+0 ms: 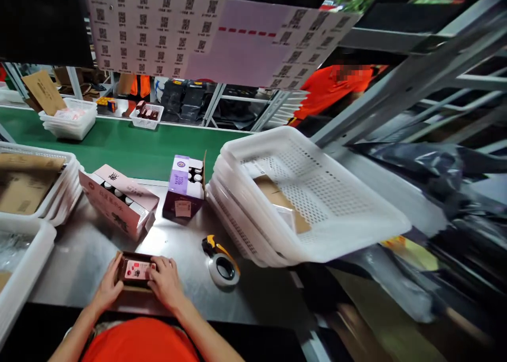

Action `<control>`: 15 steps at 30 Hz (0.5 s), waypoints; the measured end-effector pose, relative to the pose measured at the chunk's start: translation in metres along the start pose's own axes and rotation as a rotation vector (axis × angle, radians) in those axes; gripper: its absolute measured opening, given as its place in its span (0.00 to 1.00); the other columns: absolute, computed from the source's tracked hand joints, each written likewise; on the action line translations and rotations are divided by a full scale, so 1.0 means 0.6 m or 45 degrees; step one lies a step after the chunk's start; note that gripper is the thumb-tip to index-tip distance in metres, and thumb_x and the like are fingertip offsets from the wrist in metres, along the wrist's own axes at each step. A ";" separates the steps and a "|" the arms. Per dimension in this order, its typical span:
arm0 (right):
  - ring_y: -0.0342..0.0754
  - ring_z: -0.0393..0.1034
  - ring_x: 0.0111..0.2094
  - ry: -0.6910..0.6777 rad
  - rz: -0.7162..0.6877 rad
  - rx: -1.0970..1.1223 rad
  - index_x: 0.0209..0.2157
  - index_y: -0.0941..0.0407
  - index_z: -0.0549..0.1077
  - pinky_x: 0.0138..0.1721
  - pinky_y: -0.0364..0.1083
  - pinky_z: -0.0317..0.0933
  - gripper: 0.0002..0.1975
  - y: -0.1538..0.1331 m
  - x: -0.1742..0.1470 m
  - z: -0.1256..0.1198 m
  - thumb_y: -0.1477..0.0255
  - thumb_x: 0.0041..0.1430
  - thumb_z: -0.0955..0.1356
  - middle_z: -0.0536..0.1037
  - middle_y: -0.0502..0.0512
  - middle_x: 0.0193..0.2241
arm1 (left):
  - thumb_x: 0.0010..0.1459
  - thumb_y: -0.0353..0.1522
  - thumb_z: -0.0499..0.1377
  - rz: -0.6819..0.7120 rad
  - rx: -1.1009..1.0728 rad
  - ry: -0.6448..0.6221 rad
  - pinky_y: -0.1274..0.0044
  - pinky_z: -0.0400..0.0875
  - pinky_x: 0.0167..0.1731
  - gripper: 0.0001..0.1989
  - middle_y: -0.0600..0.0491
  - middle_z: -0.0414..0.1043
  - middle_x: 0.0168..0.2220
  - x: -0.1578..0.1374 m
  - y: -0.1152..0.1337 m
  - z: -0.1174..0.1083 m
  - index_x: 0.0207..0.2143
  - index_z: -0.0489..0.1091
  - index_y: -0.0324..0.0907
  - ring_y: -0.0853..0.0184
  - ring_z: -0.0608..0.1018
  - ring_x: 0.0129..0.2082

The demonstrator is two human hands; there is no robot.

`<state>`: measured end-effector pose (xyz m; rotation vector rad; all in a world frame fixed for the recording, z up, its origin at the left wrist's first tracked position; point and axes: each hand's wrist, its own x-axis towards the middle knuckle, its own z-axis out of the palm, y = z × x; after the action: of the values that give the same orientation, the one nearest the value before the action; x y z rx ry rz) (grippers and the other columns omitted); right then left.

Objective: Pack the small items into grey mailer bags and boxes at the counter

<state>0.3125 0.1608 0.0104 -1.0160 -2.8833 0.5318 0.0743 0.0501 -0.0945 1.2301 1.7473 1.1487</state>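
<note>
Both hands close on a small dark box with a pink label [137,269] at the near edge of the steel worktable [79,262]. The left hand [109,285] grips its left end, and the right hand [166,283] lies over its right end with the fingers curled on top.

Just beyond the hands, a pink carton [119,199] lies tilted with its top open, showing a row of white-capped bottles inside. To its right stands a purple carton [185,188], also open, with white-capped bottles packed in it. Near right of the hands, a tape dispenser [219,260] with a yellow and black handle rests on the table.

Farther right, a tilted stack of white perforated baskets [336,214] holds flat brown cardboard and a clear plastic bag in the top one. At the left, another stack of white baskets [65,193] holds flattened cardboard, and a white bin [27,262] at the near left holds clear plastic.

Across the green conveyor belt [127,145], two more white baskets sit on the far side: the left one [71,122] holds pink packets, and the small one [147,116] holds dark items. A person in orange [336,90] stands at the far right.
</note>
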 end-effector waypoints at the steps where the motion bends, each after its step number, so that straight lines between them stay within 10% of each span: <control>1: 0.62 0.71 0.61 -0.029 -0.035 -0.001 0.57 0.51 0.78 0.62 0.60 0.64 0.18 -0.008 0.007 0.003 0.71 0.67 0.72 0.75 0.60 0.64 | 0.52 0.38 0.57 0.006 0.048 -0.033 0.53 0.47 0.80 0.47 0.34 0.56 0.79 0.001 0.003 -0.004 0.75 0.60 0.32 0.42 0.56 0.80; 9: 0.63 0.73 0.57 -0.109 -0.201 -0.069 0.58 0.60 0.73 0.58 0.56 0.69 0.29 -0.048 0.096 -0.004 0.71 0.56 0.77 0.78 0.66 0.59 | 0.55 0.37 0.54 -0.098 0.253 -0.212 0.59 0.44 0.81 0.53 0.29 0.41 0.82 0.010 0.020 -0.011 0.78 0.44 0.18 0.44 0.47 0.82; 15: 0.68 0.75 0.56 -0.124 -0.167 -0.168 0.57 0.58 0.74 0.55 0.60 0.71 0.25 -0.063 0.097 -0.012 0.76 0.56 0.74 0.80 0.67 0.54 | 0.54 0.35 0.55 -0.096 0.298 -0.195 0.60 0.46 0.81 0.51 0.36 0.49 0.81 0.009 0.026 0.000 0.79 0.47 0.31 0.49 0.52 0.82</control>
<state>0.2453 0.1712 0.0254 -0.8289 -3.0798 0.3986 0.0781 0.0575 -0.0803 1.3394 1.8317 0.8014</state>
